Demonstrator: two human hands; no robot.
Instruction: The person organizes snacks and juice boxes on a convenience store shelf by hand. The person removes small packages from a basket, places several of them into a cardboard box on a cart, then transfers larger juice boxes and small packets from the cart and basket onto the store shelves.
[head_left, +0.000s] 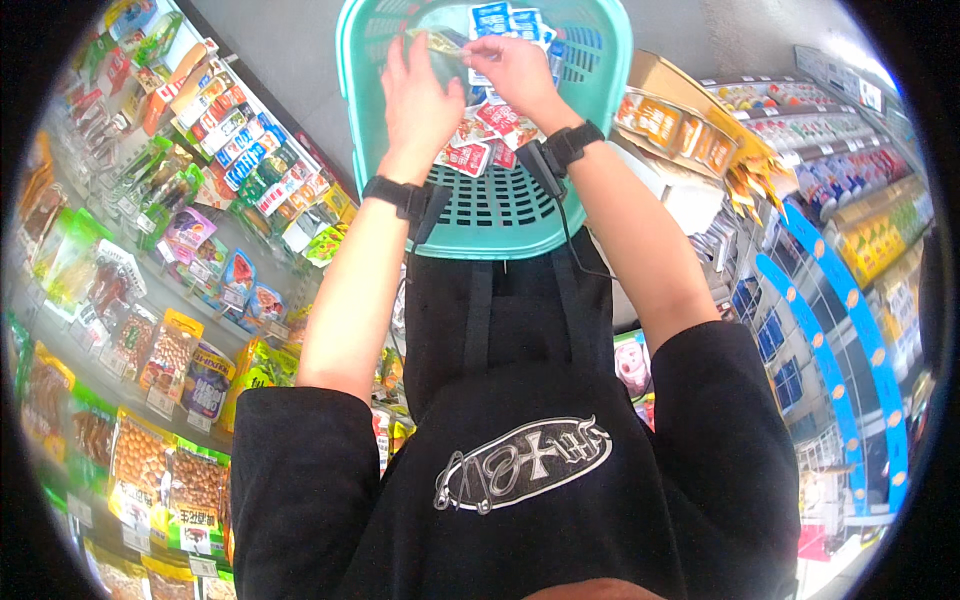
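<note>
Both my hands are over a turquoise plastic shopping basket (349, 97) with a slotted floor. Between them is a clear plastic packet (444, 43) with a yellowish-green edge; its contents cannot be made out. My right hand (523, 73) pinches the packet's edge between thumb and fingertips. The packet's other side lies in the spread fingers and thumb of my left hand (421, 109). Several red-and-white sachets (465, 158) lie loose on the basket floor below. Blue-and-white sachets (491, 20) are at the far side, partly hidden by my right hand.
Shelves of hanging snack bags (172, 349) line the left side. A cardboard box (660, 79) of orange packets (651, 124) stands right of the basket. Beyond it are shelves of bottles (840, 176) and a rack with blue edge strips (806, 307). Black straps with devices (574, 145) circle my wrists.
</note>
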